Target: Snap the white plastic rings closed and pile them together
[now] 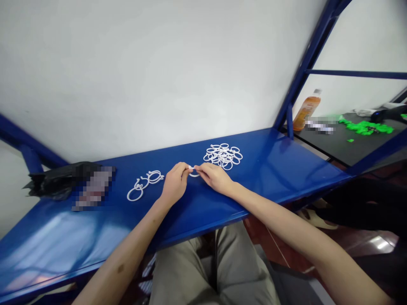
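Note:
Both hands meet over the blue table (pixel 190 216), pinching one white plastic ring (pixel 194 174) between them. My left hand (pixel 177 180) has its thumb and fingers closed on the ring's left side. Opposite it, my right hand (pixel 215 174) grips the right side. Much of the ring is hidden by the fingers. Just beyond my right hand lies a pile of white rings (pixel 224 156). To the left of my left hand, a smaller group of white rings (pixel 135 194) rests on the table, some showing open gaps with small knobbed ends.
A black plastic bag (pixel 54 182) and a blurred-out flat item (pixel 95 188) lie at the table's left. Blue frame posts (pixel 289 114) rise at the right. Beyond them a black table (pixel 330 146) holds an orange drink bottle (pixel 307 111) and green pieces (pixel 365 127).

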The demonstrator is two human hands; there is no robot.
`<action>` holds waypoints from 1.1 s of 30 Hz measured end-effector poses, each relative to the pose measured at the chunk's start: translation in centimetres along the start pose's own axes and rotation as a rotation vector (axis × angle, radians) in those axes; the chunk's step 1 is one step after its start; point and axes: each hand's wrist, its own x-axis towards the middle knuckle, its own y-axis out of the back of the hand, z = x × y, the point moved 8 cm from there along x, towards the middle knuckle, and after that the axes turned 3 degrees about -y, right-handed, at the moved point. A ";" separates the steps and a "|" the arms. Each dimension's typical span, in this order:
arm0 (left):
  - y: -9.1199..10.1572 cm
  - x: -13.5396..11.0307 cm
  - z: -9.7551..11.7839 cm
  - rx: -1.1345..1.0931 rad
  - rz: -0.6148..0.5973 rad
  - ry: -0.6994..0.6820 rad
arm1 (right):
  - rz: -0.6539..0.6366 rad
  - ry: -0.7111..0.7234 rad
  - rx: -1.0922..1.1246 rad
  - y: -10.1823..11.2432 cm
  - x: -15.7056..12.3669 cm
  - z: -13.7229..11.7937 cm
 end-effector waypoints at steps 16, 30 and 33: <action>-2.1 -0.6 -3.9 0.427 -0.298 0.076 | 0.272 -0.422 -0.363 6.9 -0.7 8.1; -2.1 -0.3 -3.2 0.313 -0.322 0.055 | 0.251 -0.448 -0.439 6.8 -1.0 8.8; -2.1 -0.3 -3.1 0.297 -0.315 0.047 | 0.273 -0.420 -0.427 6.9 -0.9 8.4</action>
